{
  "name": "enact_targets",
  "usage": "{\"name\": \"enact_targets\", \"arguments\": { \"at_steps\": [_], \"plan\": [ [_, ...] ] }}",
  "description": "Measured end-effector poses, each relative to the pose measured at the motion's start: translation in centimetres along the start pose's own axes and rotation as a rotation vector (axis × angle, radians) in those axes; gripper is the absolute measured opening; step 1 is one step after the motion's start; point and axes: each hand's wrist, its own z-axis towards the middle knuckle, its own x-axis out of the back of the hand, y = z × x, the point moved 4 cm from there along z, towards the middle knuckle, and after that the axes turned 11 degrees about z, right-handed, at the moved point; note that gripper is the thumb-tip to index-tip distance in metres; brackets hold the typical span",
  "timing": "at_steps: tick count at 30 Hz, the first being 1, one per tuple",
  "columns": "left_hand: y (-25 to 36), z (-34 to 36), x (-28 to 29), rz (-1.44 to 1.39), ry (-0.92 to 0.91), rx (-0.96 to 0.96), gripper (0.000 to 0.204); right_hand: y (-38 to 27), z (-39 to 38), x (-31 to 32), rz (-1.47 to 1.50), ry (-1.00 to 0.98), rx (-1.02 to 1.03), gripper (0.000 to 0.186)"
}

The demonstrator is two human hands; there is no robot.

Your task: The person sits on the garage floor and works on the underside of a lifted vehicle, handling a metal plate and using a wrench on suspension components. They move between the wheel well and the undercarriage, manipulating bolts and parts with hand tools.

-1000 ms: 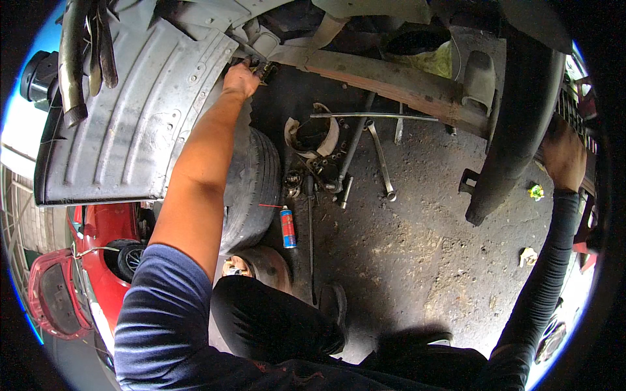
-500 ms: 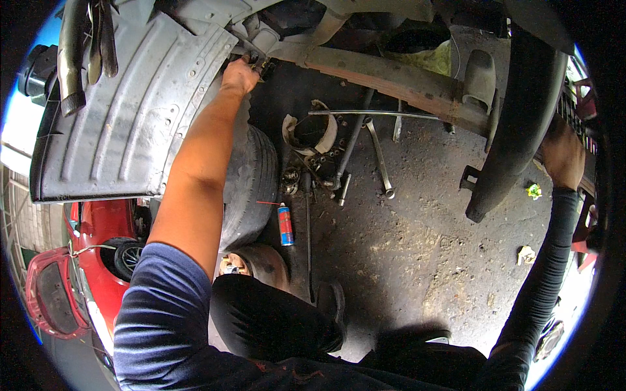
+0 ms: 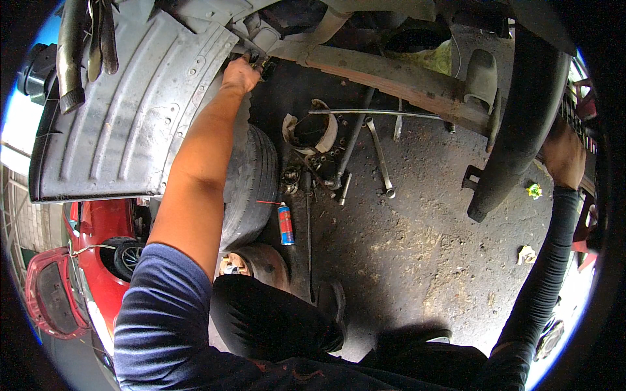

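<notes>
Left hand stays at the fitting while little else shifts

Over the last second almost nothing has changed: the left hand (image 3: 241, 75) keeps its place, and only the camera's view has drifted slightly. That suggests steady work at one spot, with no part visibly coming free. The small, dark, brass-tinted metal fitting (image 3: 265, 69) sits just beside its knuckles, between the ribbed grey metal mudguard (image 3: 130, 117) and the near end of the long, rusty-edged steel beam (image 3: 391, 81). The fingers look curled, but their tips are hidden, so I cannot tell whether they clamp anything. The right hand (image 3: 564, 156) is beside the black curved panel (image 3: 531, 117); its fingers are out of sight too, so its grip is unclear.

Counted on the dark, stained floor (image 3: 430, 234): one red-and-blue spray can (image 3: 285, 225), one long silver wrench (image 3: 380, 156), one short steel wrench (image 3: 345, 189), one thin, straight silver bar (image 3: 375, 113) and one torn cream-coloured tub (image 3: 324, 140). One worn black tyre (image 3: 257, 182) stands below the mudguard
</notes>
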Motion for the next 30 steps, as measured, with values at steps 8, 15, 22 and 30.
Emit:
{"name": "enact_targets", "arguments": {
  "at_steps": [8,15,22,30],
  "plan": [
    [0.3,-0.5,0.5,0.001,-0.036,0.006,0.071,0.5,0.0,-0.4,0.001,0.020,0.001,0.029],
    [-0.2,0.5,-0.7,0.028,0.060,-0.013,0.065,0.2,0.1,-0.3,0.042,-0.014,-0.009,0.033],
    [-0.2,0.5,-0.5,0.021,0.022,-0.009,0.072,-0.3,0.0,0.2,0.042,-0.042,-0.068,0.040],
    [-0.9,2.2,-2.4,0.039,0.019,-0.027,0.072,-0.6,0.3,0.4,0.017,-0.068,-0.073,0.043]
  ]
}}
